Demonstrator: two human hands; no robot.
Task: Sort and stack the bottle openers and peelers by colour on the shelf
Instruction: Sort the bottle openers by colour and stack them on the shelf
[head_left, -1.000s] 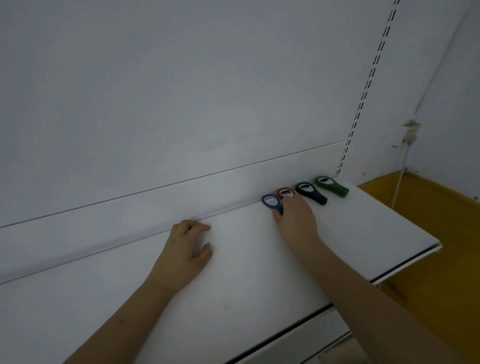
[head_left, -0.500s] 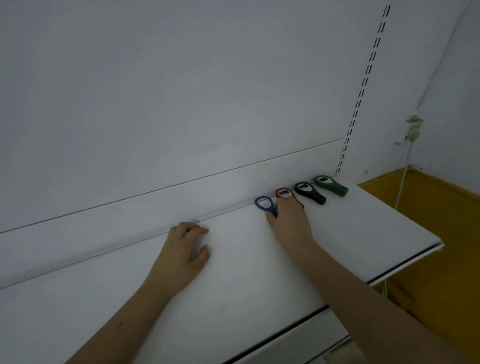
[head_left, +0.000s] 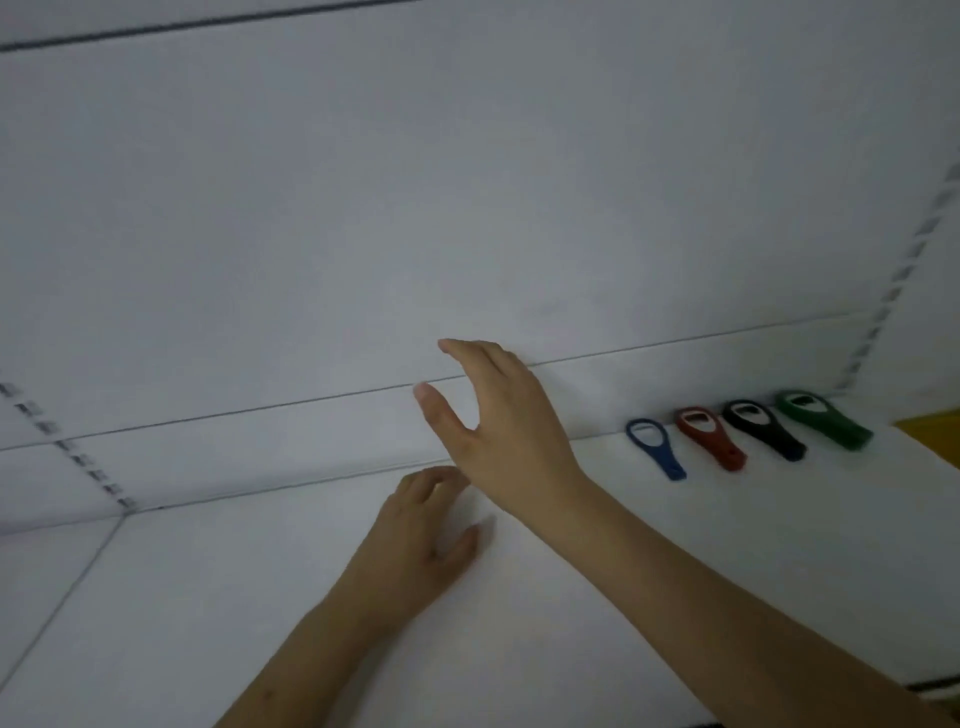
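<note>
Four openers sit in a row against the shelf's (head_left: 675, 597) back wall: blue bottle opener (head_left: 655, 448), red bottle opener (head_left: 709, 438), black bottle opener (head_left: 762, 428), green bottle opener (head_left: 822, 419). I judge the sorting nearly done; no peelers visible. My right hand (head_left: 506, 421) hovers released, empty; my left hand (head_left: 415, 540) rests loosely curled on the shelf.

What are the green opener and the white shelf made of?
The green opener looks like matte plastic: solid colour, rounded moulded edges, no shine. A paler insert sits in its head, maybe metal, but it is too blurred to tell. The shelf looks like white-painted metal or laminate: flat, smooth, even surface with a thin edge.
</note>
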